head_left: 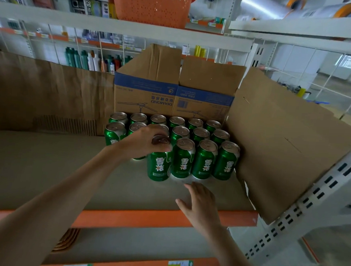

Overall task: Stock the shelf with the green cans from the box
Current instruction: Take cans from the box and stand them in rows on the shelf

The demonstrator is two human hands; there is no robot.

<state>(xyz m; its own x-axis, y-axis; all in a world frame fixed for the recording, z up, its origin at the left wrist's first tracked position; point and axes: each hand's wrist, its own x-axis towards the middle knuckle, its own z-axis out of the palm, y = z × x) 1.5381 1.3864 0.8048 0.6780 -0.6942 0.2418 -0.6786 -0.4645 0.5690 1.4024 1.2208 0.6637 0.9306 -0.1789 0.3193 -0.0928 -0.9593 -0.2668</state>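
Note:
Several green cans (203,160) with white characters stand in rows on the beige shelf (46,166), against an open cardboard box (172,96). My left hand (143,141) is shut over the top of one green can (158,166) at the left end of the front row, and the can rests upright on the shelf. My right hand (201,203) hovers open, fingers spread, just in front of the front row, holding nothing.
Brown cardboard (40,93) lines the shelf's back, and a large flap (281,148) leans at the right by a white slotted upright (309,201). An orange basket (152,5) sits on the shelf above. The shelf's front edge is orange (125,217).

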